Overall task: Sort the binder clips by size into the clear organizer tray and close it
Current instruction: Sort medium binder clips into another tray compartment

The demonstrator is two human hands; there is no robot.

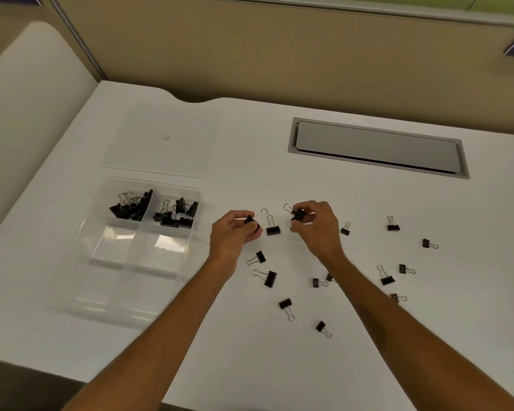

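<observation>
The white desk [279,366] has plenty of bare surface toward 6 o'clock between the forearms and along the near edge, while a grey cable hatch [377,148] sits recessed at about 1 o'clock and a tan partition wall [279,54] closes off the far edge. The clear organizer tray [72,292] lies at 9 o'clock with its long axis running from near-left to far-right; only its two far compartments hold black clips, the other cells look bare. Its flat see-through lid [163,140] rests on the desk at 11 o'clock, just beyond the tray and apart from it. The left hand [232,232] is pinched closed around a small black clip [251,222] whose wire loops stick out toward 1 o'clock. The right hand [315,223] is likewise closed on another clip [298,215], loops pointing to 10 o'clock. Between the two hands a binder clip [272,228] stands on the desk with handles up. The rest of the loose clips [269,277], matte black bodies with shiny wire handles, are scattered from 5 to 3 o'clock, pointing every which way.
</observation>
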